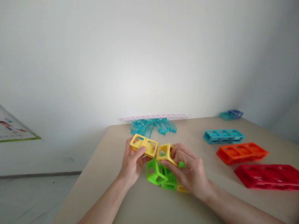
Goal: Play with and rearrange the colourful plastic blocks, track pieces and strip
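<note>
My left hand point(132, 165) is closed on a joined pair of yellow hollow cube blocks point(144, 145), the thumb pressed on the near side. My right hand point(189, 169) grips a single yellow hollow cube block point(165, 152) by its right side. The two yellow pieces almost meet at their facing edges; I cannot tell if they touch. Below them, on the table, are green cube blocks point(157, 172), partly hidden by my right hand. A bit of another yellow block point(182, 188) shows beside the green ones.
On the table point(98, 174), rows of joined blocks in teal point(223, 136), orange point(241, 153) and red point(268, 176) lie at the right. Sheer turquoise cloth point(151, 126) lies along the wall under a lilac strip point(155, 117). A dark blue block point(235, 114) sits in the far right corner.
</note>
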A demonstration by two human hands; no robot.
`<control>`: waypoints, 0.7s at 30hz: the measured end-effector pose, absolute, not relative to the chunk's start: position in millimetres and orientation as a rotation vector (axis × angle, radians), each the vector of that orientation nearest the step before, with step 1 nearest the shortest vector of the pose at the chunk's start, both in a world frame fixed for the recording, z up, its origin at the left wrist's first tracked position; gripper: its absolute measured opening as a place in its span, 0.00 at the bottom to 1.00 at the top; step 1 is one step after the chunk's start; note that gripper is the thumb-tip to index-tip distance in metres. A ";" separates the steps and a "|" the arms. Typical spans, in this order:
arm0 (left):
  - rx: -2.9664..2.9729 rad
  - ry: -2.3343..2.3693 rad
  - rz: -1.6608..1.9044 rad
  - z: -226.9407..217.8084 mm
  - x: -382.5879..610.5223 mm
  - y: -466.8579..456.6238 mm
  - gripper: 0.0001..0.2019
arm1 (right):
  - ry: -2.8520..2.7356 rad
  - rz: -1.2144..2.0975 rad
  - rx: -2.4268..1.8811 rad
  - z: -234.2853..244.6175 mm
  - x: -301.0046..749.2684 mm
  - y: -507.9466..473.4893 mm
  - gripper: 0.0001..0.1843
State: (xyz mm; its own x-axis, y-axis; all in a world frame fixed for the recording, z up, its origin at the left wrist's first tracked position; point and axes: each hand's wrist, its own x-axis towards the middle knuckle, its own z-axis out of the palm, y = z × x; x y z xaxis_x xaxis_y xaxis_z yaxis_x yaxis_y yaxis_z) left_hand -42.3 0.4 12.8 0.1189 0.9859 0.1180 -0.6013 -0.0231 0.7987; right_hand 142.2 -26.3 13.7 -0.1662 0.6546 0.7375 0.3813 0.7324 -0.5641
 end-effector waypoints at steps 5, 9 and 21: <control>0.851 0.662 1.370 8.1 -41.8 2.4 0.17 | -1.798 0.191 -0.834 15.9 146.0 -18.8 0.19; 0.865 0.655 1.462 8.9 -44.5 5.9 0.15 | -1.785 0.167 -0.816 19.7 144.0 -21.3 0.16; 1.161 0.679 1.274 7.0 -54.6 1.7 0.28 | -1.560 0.137 -0.918 17.8 148.9 -19.0 0.12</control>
